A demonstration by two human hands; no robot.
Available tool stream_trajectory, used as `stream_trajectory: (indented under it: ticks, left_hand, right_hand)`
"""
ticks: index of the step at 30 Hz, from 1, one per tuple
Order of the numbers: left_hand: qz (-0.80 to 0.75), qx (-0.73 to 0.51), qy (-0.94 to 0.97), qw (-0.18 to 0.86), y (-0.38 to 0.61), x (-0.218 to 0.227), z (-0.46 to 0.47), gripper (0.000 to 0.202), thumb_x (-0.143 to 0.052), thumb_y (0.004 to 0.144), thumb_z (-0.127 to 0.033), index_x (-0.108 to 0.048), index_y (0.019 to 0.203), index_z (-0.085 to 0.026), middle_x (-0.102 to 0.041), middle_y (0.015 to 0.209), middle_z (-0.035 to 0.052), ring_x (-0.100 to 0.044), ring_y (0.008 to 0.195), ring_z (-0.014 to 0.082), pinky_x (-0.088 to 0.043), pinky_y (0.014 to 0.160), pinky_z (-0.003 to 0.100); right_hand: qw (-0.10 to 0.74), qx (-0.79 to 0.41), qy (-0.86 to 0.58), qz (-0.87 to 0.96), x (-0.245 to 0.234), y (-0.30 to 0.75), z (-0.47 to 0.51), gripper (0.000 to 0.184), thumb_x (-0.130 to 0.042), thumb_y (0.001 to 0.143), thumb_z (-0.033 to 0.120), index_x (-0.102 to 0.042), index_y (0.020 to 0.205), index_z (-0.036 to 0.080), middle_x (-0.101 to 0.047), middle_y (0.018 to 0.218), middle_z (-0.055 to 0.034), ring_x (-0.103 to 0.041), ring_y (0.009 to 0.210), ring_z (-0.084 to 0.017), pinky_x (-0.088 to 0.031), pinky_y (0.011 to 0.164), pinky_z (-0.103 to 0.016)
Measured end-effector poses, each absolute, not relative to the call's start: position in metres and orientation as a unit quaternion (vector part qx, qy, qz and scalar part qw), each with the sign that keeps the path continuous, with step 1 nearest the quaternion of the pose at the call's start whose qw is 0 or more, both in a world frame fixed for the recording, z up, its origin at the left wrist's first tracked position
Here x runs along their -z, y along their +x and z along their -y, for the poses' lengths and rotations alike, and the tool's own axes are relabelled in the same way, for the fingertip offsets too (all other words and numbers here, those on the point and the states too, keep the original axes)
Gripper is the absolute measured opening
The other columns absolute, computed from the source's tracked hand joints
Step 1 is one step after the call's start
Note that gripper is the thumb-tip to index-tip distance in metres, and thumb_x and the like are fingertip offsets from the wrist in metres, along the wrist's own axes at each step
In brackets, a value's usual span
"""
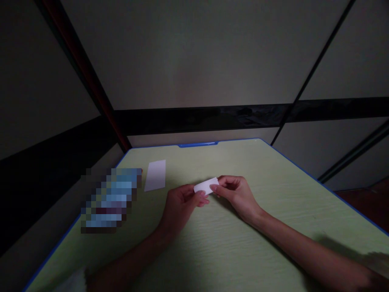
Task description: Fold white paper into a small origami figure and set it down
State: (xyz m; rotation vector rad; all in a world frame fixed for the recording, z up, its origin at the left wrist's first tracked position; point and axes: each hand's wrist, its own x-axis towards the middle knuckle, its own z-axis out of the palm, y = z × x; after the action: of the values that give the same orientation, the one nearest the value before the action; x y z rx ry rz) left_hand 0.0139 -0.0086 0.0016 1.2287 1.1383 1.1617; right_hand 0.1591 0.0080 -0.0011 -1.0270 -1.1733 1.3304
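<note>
Both hands meet over the middle of a pale green table (231, 251) with a blue rim. Between them is a small white folded paper (206, 185), held just above the tabletop. My left hand (182, 205) pinches its left end with thumb and fingers closed. My right hand (235, 194) grips its right end, fingers curled around it. A second white sheet of paper (155, 175) lies flat on the table to the left of my hands, apart from them.
A pixelated bluish object (111, 198) sits at the table's left edge beside the flat sheet. Dark panelled walls with black strips stand close behind the table. A blue tab (197, 144) marks the far rim.
</note>
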Motion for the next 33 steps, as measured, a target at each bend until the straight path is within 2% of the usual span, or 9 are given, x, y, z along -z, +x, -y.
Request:
stream_trajectory:
  ticks: [16, 33]
  left_hand:
    - [-0.495, -0.477, 0.506, 0.52, 0.0155, -0.0039, 0.0076, 0.011, -0.059, 0.065, -0.021, -0.06, 0.059, -0.011, -0.066, 0.054, 0.0013, -0.062, 0.051, 0.0119, -0.05, 0.05, 0.018]
    - [-0.5, -0.474, 0.513, 0.512, 0.0139, -0.004, 0.0088, 0.014, -0.06, 0.065, -0.023, -0.061, 0.057, -0.012, -0.067, 0.055, 0.0021, -0.063, 0.051, 0.0139, -0.051, 0.051, 0.021]
  right_hand:
    - [0.509, -0.534, -0.446, 0.508, 0.0, 0.158, -0.0051, 0.018, -0.066, 0.055, 0.025, -0.054, 0.05, 0.012, -0.05, 0.046, 0.0039, -0.038, 0.043, -0.004, -0.027, 0.042, -0.019]
    - [0.506, -0.535, -0.446, 0.508, 0.0002, 0.158, -0.0049, 0.02, -0.067, 0.055, 0.026, -0.053, 0.049, 0.013, -0.048, 0.045, 0.0044, -0.036, 0.041, -0.004, -0.025, 0.04, -0.019]
